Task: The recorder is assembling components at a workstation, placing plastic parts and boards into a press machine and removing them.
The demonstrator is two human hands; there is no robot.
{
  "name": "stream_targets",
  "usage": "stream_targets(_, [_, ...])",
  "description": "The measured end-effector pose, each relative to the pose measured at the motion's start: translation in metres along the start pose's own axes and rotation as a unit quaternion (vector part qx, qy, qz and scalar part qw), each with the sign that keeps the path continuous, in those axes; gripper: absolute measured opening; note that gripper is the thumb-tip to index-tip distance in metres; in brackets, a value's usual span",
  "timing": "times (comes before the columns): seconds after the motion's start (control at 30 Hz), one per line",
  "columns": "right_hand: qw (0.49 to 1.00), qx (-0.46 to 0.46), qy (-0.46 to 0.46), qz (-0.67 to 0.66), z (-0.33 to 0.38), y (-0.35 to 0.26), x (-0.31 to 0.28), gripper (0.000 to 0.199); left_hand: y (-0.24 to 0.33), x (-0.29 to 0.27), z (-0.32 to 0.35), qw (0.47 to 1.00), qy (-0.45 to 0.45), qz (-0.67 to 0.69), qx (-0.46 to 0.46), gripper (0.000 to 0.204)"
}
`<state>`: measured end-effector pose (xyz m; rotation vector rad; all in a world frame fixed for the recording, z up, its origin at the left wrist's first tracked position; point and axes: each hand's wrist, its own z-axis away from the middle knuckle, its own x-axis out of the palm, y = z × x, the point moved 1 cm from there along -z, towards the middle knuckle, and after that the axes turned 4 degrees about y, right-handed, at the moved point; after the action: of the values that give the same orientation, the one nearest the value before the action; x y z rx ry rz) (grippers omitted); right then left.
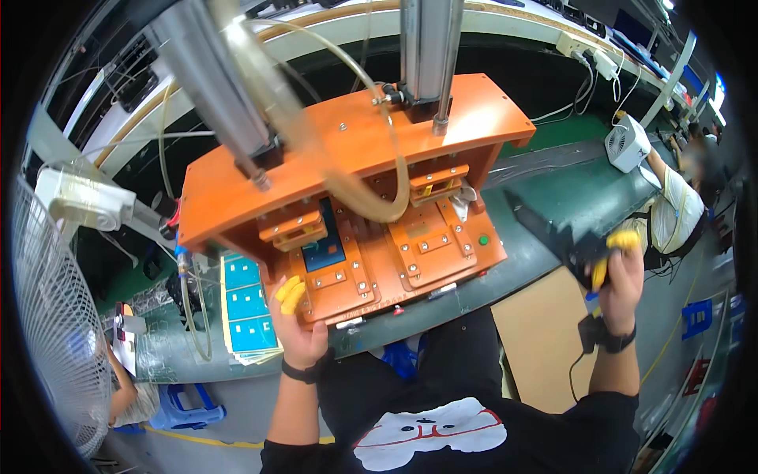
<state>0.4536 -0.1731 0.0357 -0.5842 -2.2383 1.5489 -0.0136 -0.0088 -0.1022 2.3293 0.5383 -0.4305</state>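
My left hand [300,336], with yellow finger cots on its fingertips, is at the left front corner of an orange press [347,170]. Its fingers point up and its thumb is apart; I see nothing in it. A dark blue flat panel [321,246] lies in the press's left bay, beside an orange fixture block [433,246] in the right bay. Out over the right side of the bench, my right hand [622,276], also in yellow finger cots, is closed on a black part [583,251] smeared by motion; its exact kind cannot be made out.
Sheets with blue rectangles [246,304] lie left of the press. A brown cardboard sheet [545,340] is at the bench's front right. A white fan [629,144] stands farther right, near a seated person [677,207]. A large caged fan [59,316] fills the left edge.
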Motion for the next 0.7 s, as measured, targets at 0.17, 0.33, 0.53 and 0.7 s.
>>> stream_targets(0.17, [0.923, -0.151, -0.343, 0.091, 0.049, -0.032, 0.098, 0.013, -0.007, -0.015, 0.013, 0.977, 0.076, 0.18, -0.083, 0.041])
stream_targets(0.33, [0.802, -0.41, -0.415, 0.125, 0.059, 0.016, 0.218, 0.023, -0.037, -0.067, 0.059, 0.962, 0.122, 0.052, -0.239, 0.022])
stream_targets(0.53, [0.777, -0.442, -0.386, 0.227, 0.038, 0.058, 0.299, 0.015, -0.059, -0.098, 0.085, 0.965, -0.068, -0.216, -0.13, 0.037])
stream_targets(0.7, [0.798, -0.41, -0.364, 0.251, 0.033, 0.07, 0.316, 0.015, -0.064, -0.098, 0.093, 0.96, -0.07, -0.209, -0.171, 0.042])
